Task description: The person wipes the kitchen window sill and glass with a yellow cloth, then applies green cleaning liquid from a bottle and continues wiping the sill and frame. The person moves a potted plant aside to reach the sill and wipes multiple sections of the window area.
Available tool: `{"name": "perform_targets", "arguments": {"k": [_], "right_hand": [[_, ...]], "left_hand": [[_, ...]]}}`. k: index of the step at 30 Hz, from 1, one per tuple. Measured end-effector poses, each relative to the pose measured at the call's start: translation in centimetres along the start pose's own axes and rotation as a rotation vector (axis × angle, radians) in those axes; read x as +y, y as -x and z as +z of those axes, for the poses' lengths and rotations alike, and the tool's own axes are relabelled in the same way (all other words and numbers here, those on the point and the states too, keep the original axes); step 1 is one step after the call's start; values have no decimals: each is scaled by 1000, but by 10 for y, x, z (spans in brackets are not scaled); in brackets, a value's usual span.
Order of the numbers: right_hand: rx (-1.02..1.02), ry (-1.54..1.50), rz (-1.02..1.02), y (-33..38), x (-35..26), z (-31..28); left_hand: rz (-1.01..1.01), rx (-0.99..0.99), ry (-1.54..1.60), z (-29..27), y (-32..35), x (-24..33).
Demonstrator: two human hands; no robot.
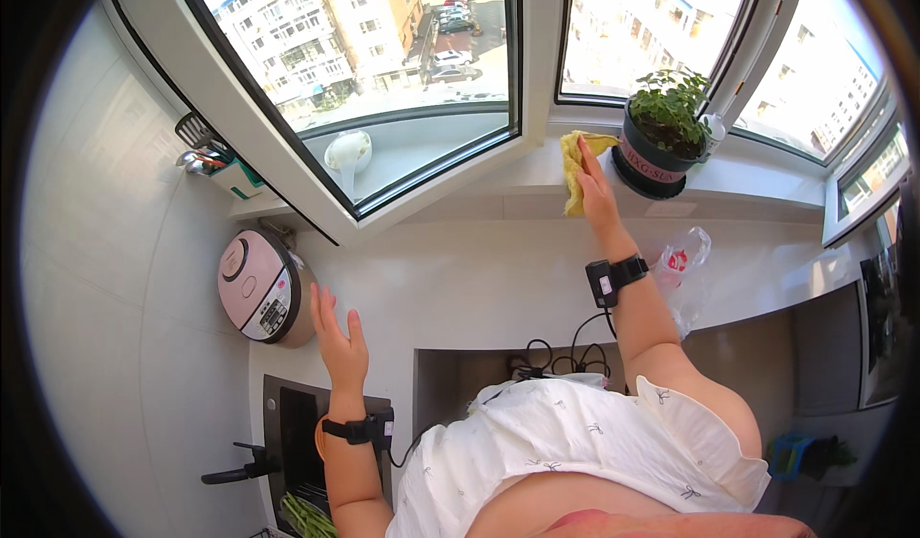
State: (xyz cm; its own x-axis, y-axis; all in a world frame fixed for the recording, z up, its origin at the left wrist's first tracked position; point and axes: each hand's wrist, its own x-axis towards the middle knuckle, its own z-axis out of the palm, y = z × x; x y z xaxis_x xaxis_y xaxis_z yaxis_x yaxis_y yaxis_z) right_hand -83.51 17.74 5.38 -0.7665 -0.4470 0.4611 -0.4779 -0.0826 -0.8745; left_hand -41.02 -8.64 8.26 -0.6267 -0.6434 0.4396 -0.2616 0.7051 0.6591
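My right hand (596,188) reaches up to the white windowsill (757,179) and presses a yellow cloth (578,164) flat against it, just left of a black pot with a green plant (661,136). My left hand (337,342) rests flat on the white countertop (479,279), fingers apart, holding nothing, right beside a pink rice cooker (259,287). Both wrists wear black strapped devices with cables.
A clear plastic bag (682,260) lies on the counter under the plant. A white scoop (347,152) sits behind the open window pane. A utensil holder (216,164) stands at the left. Below, a sink (297,442) holds green vegetables beside a black tap.
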Motion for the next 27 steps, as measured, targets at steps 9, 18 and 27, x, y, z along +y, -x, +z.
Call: {"name": "perform_targets", "arguments": {"k": [9, 18, 27], "right_hand": [[-274, 1190, 101, -54, 60, 99], [17, 1098, 91, -44, 88, -15], [-174, 1054, -160, -34, 40, 152]], "left_hand": [[100, 445, 352, 1, -210, 54], [85, 597, 437, 7, -245, 13], [45, 644, 434, 19, -235, 6]]}}
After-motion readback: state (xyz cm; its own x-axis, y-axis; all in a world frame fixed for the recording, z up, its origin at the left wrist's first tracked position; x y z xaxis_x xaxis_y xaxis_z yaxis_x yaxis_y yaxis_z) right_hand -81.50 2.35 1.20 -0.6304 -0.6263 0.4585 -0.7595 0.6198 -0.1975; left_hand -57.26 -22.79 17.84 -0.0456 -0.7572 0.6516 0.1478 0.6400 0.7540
